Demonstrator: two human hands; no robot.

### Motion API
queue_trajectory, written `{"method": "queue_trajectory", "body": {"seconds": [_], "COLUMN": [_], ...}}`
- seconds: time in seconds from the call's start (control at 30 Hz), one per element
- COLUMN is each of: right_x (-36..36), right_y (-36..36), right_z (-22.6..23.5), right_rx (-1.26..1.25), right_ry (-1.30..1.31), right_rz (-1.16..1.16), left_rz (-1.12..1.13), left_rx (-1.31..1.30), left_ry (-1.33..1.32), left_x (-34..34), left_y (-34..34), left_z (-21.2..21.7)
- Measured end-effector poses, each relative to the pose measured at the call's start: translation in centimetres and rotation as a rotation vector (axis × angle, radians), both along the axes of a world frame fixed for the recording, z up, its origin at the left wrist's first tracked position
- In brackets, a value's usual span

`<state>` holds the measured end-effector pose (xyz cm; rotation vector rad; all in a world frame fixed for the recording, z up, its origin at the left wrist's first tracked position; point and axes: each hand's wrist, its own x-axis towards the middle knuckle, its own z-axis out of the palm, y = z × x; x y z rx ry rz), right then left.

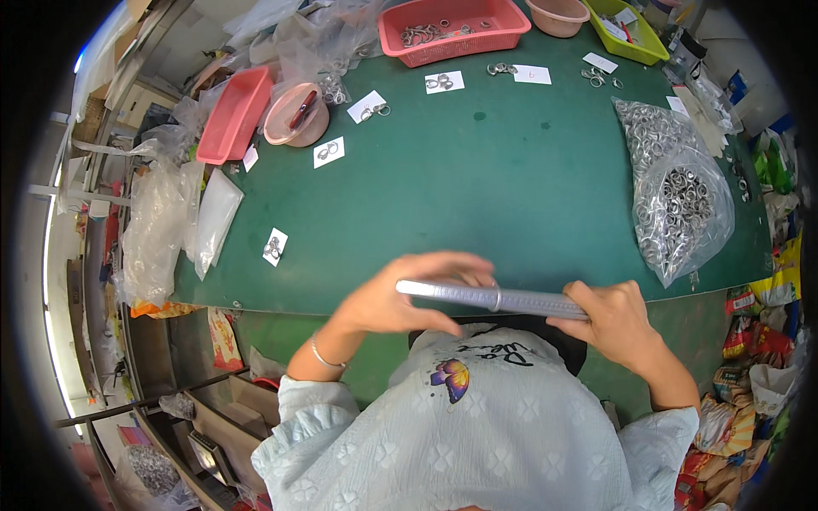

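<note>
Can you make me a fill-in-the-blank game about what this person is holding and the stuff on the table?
1. Both hands hold a long grey ____ with a ring on it.
2. The table is covered in ____ cloth.
3. The clear bag holds many metal ____.
4. The basket at the top is ____.

Missing words: stick; green; rings; red
</note>
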<state>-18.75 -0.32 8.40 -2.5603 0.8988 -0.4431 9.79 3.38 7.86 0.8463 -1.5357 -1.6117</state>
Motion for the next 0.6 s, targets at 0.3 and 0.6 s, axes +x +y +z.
{"method": "queue_trajectory", "body": {"seconds": [0.3, 0.6], "right_x": [0.5, 0.0], "right_y": [0.5, 0.8], "right_z": [0.3, 0.5], "right_rx": [-0.032, -0.154], "right_ry": [0.125, 0.200], "right_rz": [-0.043, -0.001], "left_rz": [0.141, -0.327], "left_rx": [-0.795, -0.379], "left_ry": [-0.885, -0.775], "left_x": [-3.1, -3.0], "left_y": [0.2, -2.4], "left_z": [2.6, 2.1]}}
